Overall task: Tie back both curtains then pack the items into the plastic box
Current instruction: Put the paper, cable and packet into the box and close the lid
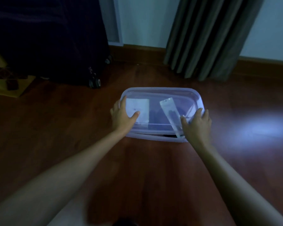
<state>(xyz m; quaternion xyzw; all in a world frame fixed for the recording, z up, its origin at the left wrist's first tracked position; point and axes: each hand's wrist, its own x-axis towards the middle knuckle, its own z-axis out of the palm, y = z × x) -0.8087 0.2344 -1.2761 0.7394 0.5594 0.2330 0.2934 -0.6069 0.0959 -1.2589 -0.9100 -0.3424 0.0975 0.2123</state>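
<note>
A clear plastic box (162,92) with a see-through lid sits on the wooden floor in front of me. Through the lid I see a white flat packet (141,106) at the left and a long clear packet (170,113) lying at a slant on the right. My left hand (122,115) rests on the lid's left end, fingers over the edge and thumb flat on top. At the lid's right end my right hand (197,124) does the same. A grey-green curtain (207,36) hangs down to the floor at the back right.
A dark wheeled suitcase (55,38) stands at the back left, close to the box. A patterned mat (8,79) lies at the far left. White wall and a wooden skirting board (142,51) run along the back. A bright patch of light lies on the floor (260,129) at right.
</note>
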